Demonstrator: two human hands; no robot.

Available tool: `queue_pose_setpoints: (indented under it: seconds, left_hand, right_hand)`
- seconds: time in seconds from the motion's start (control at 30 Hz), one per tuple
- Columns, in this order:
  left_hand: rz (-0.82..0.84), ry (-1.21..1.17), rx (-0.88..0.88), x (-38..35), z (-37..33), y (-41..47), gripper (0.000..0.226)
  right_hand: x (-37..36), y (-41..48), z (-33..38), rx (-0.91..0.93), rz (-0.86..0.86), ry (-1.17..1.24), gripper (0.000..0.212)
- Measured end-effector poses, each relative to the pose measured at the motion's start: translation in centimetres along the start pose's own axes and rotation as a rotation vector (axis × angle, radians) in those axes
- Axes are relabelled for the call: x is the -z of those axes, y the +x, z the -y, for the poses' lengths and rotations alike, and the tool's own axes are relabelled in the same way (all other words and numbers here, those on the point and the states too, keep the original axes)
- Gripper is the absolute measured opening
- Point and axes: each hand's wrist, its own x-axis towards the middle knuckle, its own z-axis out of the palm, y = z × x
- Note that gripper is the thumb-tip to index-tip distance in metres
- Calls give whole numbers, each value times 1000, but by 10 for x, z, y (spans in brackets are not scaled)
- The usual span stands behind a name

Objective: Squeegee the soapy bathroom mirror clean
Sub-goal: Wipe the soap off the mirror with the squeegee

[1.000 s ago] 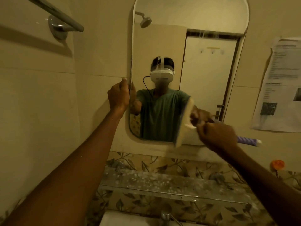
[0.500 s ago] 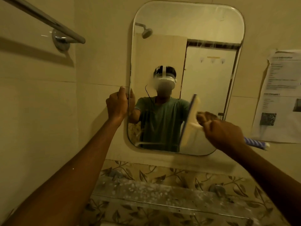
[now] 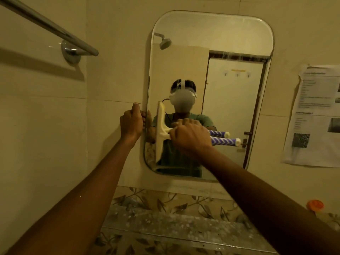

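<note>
A rounded rectangular mirror (image 3: 230, 100) hangs on the beige wall straight ahead. My right hand (image 3: 189, 137) is shut on a squeegee (image 3: 160, 129) with a cream blade and a purple-and-white handle that sticks out to the right. The blade stands upright against the glass near the mirror's lower left edge. My left hand (image 3: 131, 122) grips the mirror's left edge, just beside the blade. A thin wet streak runs along the mirror's bottom. The mirror reflects a person in a green shirt.
A chrome towel bar (image 3: 55, 32) juts from the wall at upper left. A glass shelf (image 3: 165, 225) speckled with white drops runs below the mirror over leaf-patterned tiles. A printed paper sheet (image 3: 312, 115) is stuck on the right wall, with an orange object (image 3: 315, 205) below it.
My right hand has drawn the squeegee leftward across the lower mirror, from its right part to near the left edge. My left hand has stayed on the mirror's edge. The view has tilted up.
</note>
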Motion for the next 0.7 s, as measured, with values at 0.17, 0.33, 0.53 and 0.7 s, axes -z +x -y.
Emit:
queue_pose_setpoints:
  seconds: [0.17,0.33,0.53,0.7]
  left_hand:
    - [7,60,-58,0,1,2,59]
    - [24,166,-86,2,-16,16,58]
    - [-30,74,-142,-6,-53,41,60]
    - [-13,75,-120,-8,-50,42,59]
  right_hand:
    - [20,-52,-103,-161,50,7,32]
    - [37,-63,-92,-172,-33,-119,23]
    - [39,35,-8,-8,-99,42,47]
    - [58,43,-26,-38,-40,36,38]
